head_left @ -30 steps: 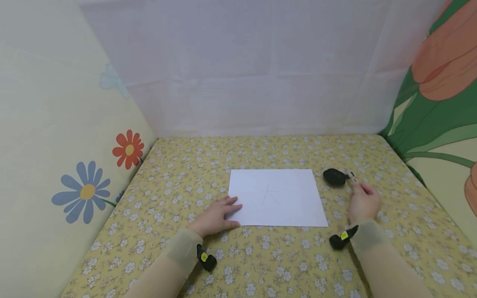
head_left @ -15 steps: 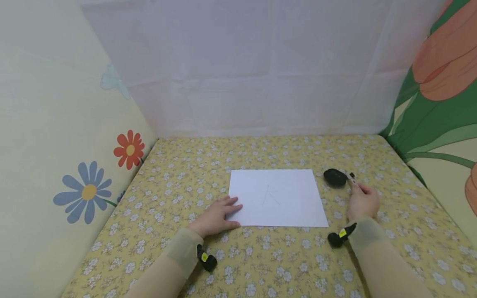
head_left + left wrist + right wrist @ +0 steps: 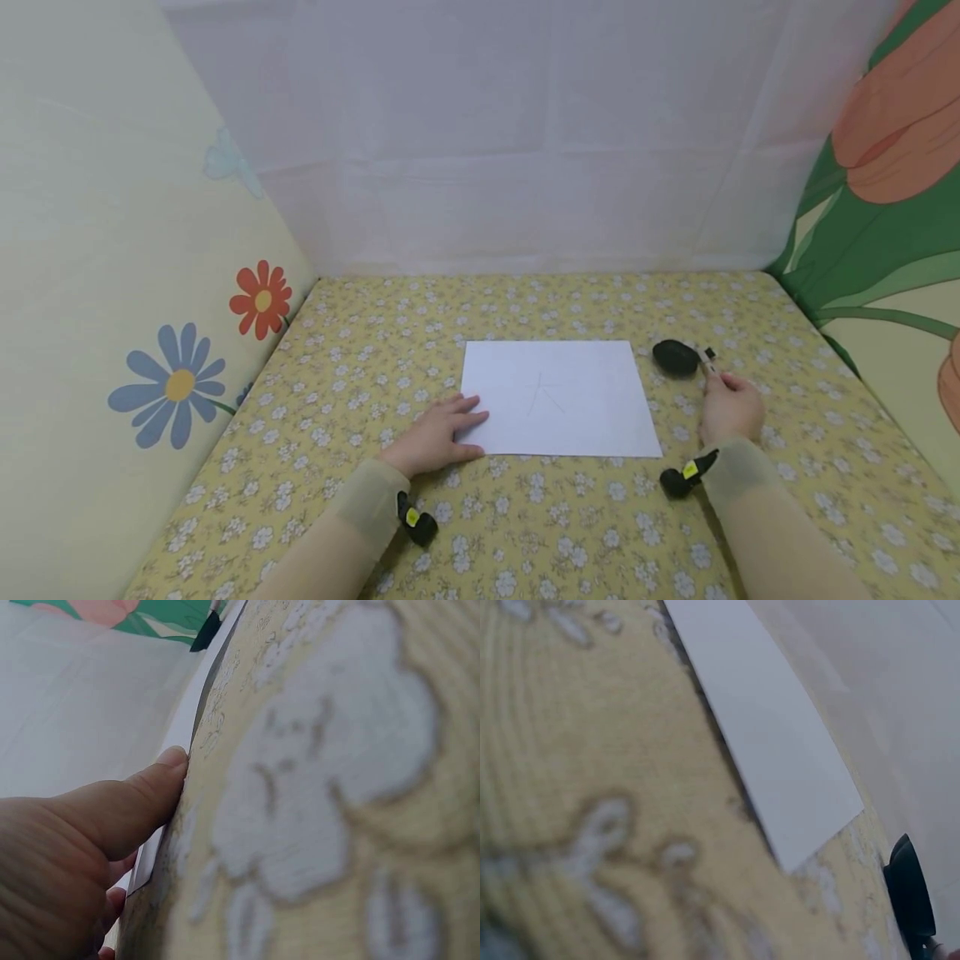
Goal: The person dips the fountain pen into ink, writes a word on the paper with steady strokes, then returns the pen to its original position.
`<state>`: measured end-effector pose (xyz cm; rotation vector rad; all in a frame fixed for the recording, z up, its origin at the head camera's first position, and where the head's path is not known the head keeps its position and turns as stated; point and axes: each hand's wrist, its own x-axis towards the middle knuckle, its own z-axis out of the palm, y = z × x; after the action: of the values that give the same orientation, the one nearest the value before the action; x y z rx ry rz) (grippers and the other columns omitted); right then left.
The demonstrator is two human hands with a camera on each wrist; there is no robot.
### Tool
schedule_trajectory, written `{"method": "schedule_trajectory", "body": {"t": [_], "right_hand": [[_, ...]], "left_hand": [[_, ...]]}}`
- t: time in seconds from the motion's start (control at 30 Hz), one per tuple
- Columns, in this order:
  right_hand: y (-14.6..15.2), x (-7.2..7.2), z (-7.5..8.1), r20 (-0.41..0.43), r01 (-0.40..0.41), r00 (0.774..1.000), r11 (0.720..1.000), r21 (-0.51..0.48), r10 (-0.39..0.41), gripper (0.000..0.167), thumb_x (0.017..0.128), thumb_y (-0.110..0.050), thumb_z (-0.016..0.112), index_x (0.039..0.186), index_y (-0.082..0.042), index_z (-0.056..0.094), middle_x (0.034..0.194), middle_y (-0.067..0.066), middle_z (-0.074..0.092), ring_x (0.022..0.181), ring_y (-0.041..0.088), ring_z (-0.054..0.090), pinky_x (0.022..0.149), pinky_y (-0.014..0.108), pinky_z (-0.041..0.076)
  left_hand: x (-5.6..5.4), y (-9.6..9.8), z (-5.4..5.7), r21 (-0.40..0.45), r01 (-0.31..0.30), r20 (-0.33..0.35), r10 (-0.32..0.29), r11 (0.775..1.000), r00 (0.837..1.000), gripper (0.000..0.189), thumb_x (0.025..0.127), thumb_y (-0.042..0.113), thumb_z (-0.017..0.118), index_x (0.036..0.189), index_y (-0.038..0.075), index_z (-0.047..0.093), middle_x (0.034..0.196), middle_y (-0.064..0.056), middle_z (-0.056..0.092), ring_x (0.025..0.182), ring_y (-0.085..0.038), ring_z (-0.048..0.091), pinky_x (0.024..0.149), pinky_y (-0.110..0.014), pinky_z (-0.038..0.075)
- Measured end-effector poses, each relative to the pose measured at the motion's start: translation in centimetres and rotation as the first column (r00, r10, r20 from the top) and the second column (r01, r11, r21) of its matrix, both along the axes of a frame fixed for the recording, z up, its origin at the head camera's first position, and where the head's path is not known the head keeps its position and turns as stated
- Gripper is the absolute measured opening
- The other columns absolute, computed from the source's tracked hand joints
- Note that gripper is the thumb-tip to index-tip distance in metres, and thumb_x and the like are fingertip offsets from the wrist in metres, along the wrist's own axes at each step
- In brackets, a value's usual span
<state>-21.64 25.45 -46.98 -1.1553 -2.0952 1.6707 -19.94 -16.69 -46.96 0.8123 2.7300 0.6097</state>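
Note:
A white sheet of paper [image 3: 592, 417] lies on the flowered cloth, with thin, faint lines drawn near its middle. My left hand [image 3: 431, 435] rests on its lower left corner, fingers spread; the left wrist view shows the thumb [image 3: 142, 802] along the paper's edge. To the right of the sheet, my right hand [image 3: 731, 412] pinches a small pale stick-like piece [image 3: 708, 363] with a dark end. Its tip meets the narrow end of a black oval, shallow-dish-shaped thing [image 3: 675, 358]. In the right wrist view this black thing [image 3: 910, 889] shows at the lower right; the hand is mostly cut off.
Yellow flowered cloth [image 3: 420, 325] covers the table. A white sheet hangs as a backdrop [image 3: 487, 167] behind it, and flower-printed panels stand at left [image 3: 112, 250] and right [image 3: 900, 233]. Each wrist carries a small black camera [image 3: 416, 521].
My right hand has shifted very slightly, and the small pale piece in its fingers has changed its angle against the black oval thing. The left hand and the paper stay put.

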Motion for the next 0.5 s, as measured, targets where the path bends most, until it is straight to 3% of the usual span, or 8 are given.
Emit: {"method": "schedule_trajectory", "body": {"t": [0.2,0.37,0.5], "right_hand": [[-0.05,0.45,0.36,0.078,-0.04,0.996,0.998,0.05,0.036,0.046,0.098,-0.045,0.048,0.138,-0.022,0.054,0.122,0.007,0.06,0.077,0.016,0.056,0.055,0.033,0.047],[0.0,0.52,0.56,0.102,-0.054,0.994,0.989,0.135,0.04,0.043,0.099,-0.04,0.049,0.135,-0.017,0.057,0.125,0.011,0.06,0.087,0.022,0.055,0.071,0.039,0.041],[0.07,0.55,0.53,0.099,-0.059,0.994,0.987,0.147,0.045,0.042,0.098,-0.039,0.05,0.133,-0.016,0.058,0.125,0.012,0.059,0.107,0.03,0.049,0.09,0.049,0.033]], "left_hand": [[-0.03,-0.04,-0.12,-0.006,0.0,0.004,0.0,1.0,1.0,0.063,0.091,0.045,0.064,0.145,0.018,0.045,0.156,-0.004,0.028,0.145,-0.03,0.018,0.116,-0.052,0.013],[-0.09,-0.08,-0.13,-0.002,0.007,0.001,-0.007,1.0,1.0,0.063,0.091,0.045,0.063,0.145,0.018,0.045,0.157,-0.004,0.028,0.145,-0.029,0.019,0.116,-0.052,0.013],[-0.06,-0.14,-0.1,0.0,0.014,-0.004,-0.014,1.0,1.0,0.062,0.091,0.046,0.062,0.145,0.019,0.045,0.156,-0.004,0.028,0.144,-0.03,0.02,0.116,-0.052,0.014]]}}
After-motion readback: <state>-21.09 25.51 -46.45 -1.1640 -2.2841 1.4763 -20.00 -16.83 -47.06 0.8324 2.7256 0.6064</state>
